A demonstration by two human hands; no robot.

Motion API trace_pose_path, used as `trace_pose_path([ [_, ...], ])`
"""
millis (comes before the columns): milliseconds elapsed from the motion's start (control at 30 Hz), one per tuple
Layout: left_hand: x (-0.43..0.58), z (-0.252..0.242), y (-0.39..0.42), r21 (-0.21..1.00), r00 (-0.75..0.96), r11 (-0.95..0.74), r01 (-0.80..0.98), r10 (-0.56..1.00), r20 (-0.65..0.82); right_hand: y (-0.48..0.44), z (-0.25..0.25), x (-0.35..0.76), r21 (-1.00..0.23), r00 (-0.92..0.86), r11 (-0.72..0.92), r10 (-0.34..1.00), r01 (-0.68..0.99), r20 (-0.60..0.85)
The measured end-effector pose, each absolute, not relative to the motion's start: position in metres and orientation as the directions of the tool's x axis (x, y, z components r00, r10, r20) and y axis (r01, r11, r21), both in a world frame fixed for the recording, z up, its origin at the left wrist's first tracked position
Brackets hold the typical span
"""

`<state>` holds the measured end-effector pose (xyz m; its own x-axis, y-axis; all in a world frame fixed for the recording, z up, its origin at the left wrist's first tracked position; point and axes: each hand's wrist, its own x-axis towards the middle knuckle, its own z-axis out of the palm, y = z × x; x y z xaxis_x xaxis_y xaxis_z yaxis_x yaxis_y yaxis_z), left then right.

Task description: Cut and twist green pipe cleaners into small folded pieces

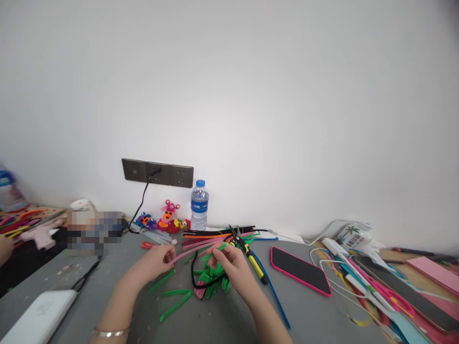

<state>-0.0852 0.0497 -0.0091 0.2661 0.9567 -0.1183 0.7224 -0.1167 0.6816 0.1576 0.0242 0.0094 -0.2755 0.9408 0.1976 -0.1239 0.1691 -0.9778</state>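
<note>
My left hand point(163, 258), with a silver bangle on its wrist, is closed on the left end of a pink pipe cleaner point(190, 253). The fingers of my right hand point(225, 260) are pinched near the strip's other end, and a green tip shows at them. Below my right hand lies a bundle of green pipe cleaner pieces point(214, 277) with a black strand and some pink at its base. Loose green pieces point(175, 306) rest on the grey table point(143, 320), left of the bundle. Yellow-and-black pliers point(254, 263) lie just beyond my right hand.
A pile of pipe cleaners point(208, 235), a water bottle point(199, 205) and small colourful figures point(167, 216) stand or lie by the wall. A pink-cased phone point(300, 271) and scissors point(390, 298) are on the right. On the left are a white device point(41, 317) and another person's hand point(5, 249).
</note>
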Motion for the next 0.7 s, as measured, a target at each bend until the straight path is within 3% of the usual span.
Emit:
trace_pose_path([
  [267, -0.086, -0.013, 0.053, 0.722, 0.227, -0.170, 0.671, 0.974, 0.017, 0.028, 0.003, 0.158, -0.979, -0.219, 0.171, 0.957, -0.109, 0.191],
  [500, -0.098, -0.002, 0.065, 0.741, -0.060, -0.138, 0.657, 0.970, 0.234, 0.030, 0.002, 0.159, -0.975, -0.169, 0.186, 0.964, -0.123, 0.206],
  [600, -0.091, 0.006, 0.064, 0.775, -0.122, -0.228, 0.589, 0.923, 0.365, 0.033, -0.002, 0.159, -0.972, -0.115, 0.185, 0.972, -0.147, 0.203],
  [700, -0.068, 0.011, 0.055, 0.832, -0.079, -0.357, 0.425, 0.901, 0.427, 0.035, -0.005, 0.158, -0.965, -0.071, 0.192, 0.976, -0.181, 0.207],
])
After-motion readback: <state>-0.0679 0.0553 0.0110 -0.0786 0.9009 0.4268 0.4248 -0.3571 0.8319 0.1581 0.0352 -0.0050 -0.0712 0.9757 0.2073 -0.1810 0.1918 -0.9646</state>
